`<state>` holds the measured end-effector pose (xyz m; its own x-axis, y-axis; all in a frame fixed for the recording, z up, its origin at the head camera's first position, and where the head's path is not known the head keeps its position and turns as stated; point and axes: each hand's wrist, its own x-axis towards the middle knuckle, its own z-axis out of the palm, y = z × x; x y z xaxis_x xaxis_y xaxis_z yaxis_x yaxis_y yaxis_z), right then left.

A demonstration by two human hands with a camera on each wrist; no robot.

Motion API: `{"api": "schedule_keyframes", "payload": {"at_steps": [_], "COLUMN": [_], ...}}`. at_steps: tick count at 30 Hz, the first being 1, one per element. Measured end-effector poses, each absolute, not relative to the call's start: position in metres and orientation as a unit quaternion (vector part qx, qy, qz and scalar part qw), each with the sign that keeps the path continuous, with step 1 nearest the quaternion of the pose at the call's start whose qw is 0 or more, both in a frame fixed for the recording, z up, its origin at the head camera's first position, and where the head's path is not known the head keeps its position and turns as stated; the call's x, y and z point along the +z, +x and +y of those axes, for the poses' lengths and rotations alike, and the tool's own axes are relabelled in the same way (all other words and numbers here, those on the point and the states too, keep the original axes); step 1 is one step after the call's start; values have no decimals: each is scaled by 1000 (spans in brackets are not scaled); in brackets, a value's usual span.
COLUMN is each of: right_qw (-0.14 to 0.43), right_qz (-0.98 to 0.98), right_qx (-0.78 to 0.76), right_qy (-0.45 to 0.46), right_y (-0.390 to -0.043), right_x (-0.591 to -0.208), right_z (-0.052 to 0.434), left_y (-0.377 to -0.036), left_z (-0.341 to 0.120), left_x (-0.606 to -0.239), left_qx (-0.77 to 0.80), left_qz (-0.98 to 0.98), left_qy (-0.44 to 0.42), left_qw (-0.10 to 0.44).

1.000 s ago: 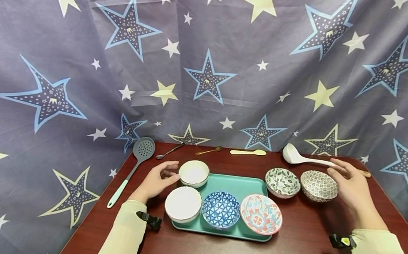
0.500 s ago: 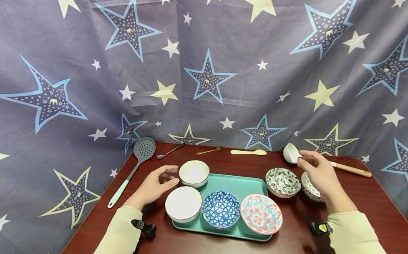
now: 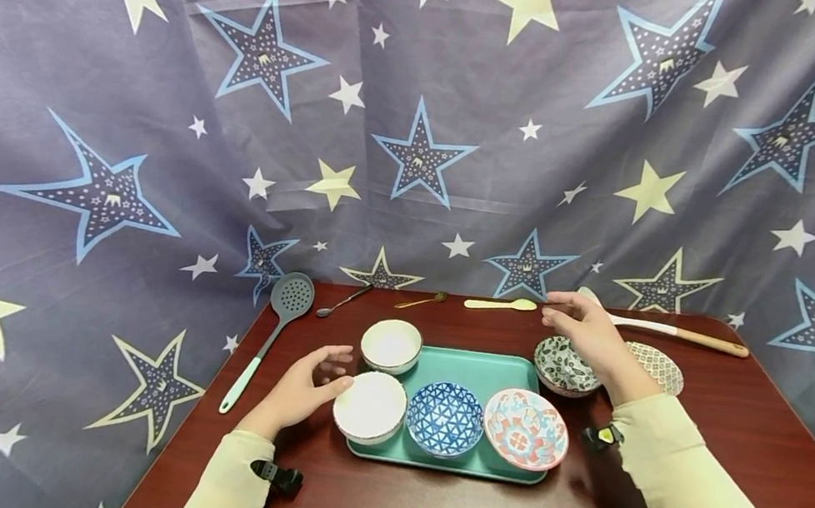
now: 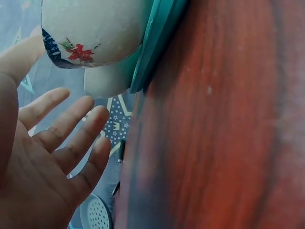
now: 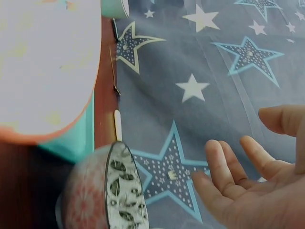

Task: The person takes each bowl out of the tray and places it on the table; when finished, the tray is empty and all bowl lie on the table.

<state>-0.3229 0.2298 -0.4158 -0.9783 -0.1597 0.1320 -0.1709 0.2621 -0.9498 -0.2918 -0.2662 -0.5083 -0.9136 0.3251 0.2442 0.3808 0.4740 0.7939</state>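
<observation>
My right hand (image 3: 589, 335) hovered spread above the leaf-patterned bowl (image 3: 562, 367); my left hand (image 3: 306, 377), fingers relaxed, flanked the white bowl (image 3: 369, 406) at the tray's (image 3: 473, 368) front-left corner.

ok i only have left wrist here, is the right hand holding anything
observer: No, the right hand is open and empty, above the leaf bowl.
operator: whats on the tray past this white bowl
observer: A blue bowl next to it, then a pink bowl.
operator: any tools near my left hand
observer: A skimmer lies on the table, left of the left hand.
</observation>
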Motion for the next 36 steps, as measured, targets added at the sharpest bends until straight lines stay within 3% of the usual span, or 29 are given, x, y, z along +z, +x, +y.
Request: {"api": "schedule_keyframes", "payload": {"at_steps": [19, 36], "right_qw": [-83, -114], "right_qz": [-759, -764], "right_qx": [635, 625], "right_qy": [115, 111], "right_y": [-355, -366], "right_x": [-418, -422], "right_z": [168, 137], "left_y": [-262, -260], "left_z": [-267, -267], "left_x": [-520, -523], "left_qx": [-459, -474], "left_qz": [-843, -831], "left_qy": [-280, -291], "left_qw": [-29, -21]}}
